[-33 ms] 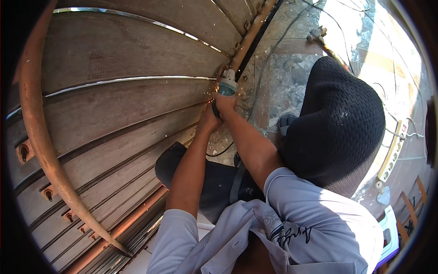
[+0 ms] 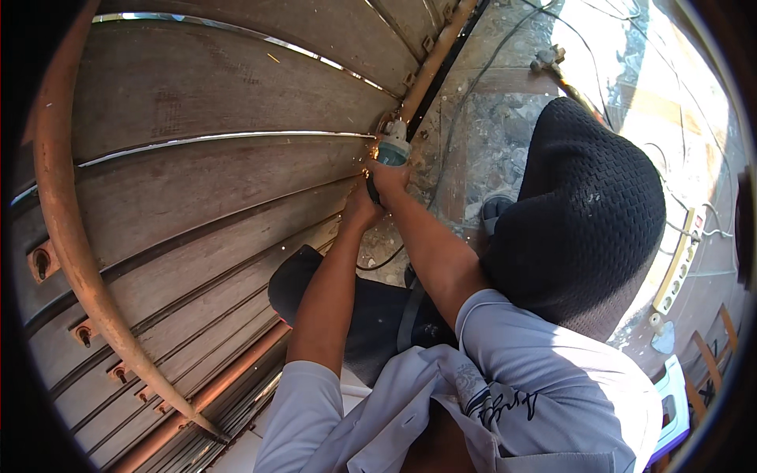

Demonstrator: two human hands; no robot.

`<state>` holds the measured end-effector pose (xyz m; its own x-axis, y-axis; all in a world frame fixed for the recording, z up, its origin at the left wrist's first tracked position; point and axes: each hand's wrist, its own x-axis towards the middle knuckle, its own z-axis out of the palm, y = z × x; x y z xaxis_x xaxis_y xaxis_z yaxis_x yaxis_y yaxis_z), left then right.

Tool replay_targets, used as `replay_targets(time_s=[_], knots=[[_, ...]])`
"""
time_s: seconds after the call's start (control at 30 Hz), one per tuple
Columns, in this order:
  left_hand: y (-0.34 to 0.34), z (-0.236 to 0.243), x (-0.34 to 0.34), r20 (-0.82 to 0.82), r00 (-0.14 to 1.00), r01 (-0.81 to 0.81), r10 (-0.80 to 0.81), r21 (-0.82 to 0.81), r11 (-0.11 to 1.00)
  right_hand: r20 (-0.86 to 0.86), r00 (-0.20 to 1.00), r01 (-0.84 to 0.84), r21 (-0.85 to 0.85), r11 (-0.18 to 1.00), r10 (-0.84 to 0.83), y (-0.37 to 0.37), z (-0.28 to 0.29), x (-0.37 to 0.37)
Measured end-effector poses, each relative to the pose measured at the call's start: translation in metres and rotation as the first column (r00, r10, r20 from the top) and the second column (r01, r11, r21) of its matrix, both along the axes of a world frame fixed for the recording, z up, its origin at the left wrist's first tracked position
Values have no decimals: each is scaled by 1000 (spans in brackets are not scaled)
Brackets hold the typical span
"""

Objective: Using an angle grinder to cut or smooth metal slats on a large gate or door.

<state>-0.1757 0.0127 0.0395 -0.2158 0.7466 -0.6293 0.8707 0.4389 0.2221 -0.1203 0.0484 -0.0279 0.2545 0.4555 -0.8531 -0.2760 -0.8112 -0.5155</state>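
Observation:
A teal and grey angle grinder (image 2: 392, 153) is pressed up to the lower rail of a slatted panel (image 2: 236, 87), and orange sparks fly off beside it. My right hand (image 2: 388, 176) wraps around the grinder's body. Just behind it, my left hand (image 2: 362, 206) is closed on the grinder's dark rear part. The grinding disc (image 2: 385, 122) sits against the orange-brown metal tube (image 2: 426, 67) where the slats end. Its exact contact point is hard to make out among the sparks.
Another orange-brown tube (image 2: 71, 229) curves along the panel's left side, with bolted brackets. Dark cables run over the stained floor (image 2: 497, 134). A clamp-like metal tool (image 2: 550, 61) lies at the upper right; a white power strip (image 2: 678, 264) and a white-and-purple stool (image 2: 673, 410) are farther right.
Both hands and the grinder hold almost the same place. Only the sparks differ, with one bright streak now over the upper slat.

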Motion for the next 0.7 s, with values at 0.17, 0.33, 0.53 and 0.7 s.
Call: replay_targets(time_s=[0.17, 0.33, 0.53, 0.7], knots=[[-2, -13, -10, 41, 998, 51, -49, -37, 998, -85, 996, 13, 9, 1000, -12, -4, -14, 0], [-3, -25, -16, 70, 997, 24, -19, -72, 997, -8, 999, -41, -86, 995, 41, -5, -25, -6], [-5, -34, -21, 79, 997, 1, -1, -3, 1000, -22, 998, -66, -71, 995, 65, -4, -16, -3], [3, -10, -3, 34, 999, -14, 16, -58, 998, -45, 998, -48, -47, 998, 46, 0, -11, 5]])
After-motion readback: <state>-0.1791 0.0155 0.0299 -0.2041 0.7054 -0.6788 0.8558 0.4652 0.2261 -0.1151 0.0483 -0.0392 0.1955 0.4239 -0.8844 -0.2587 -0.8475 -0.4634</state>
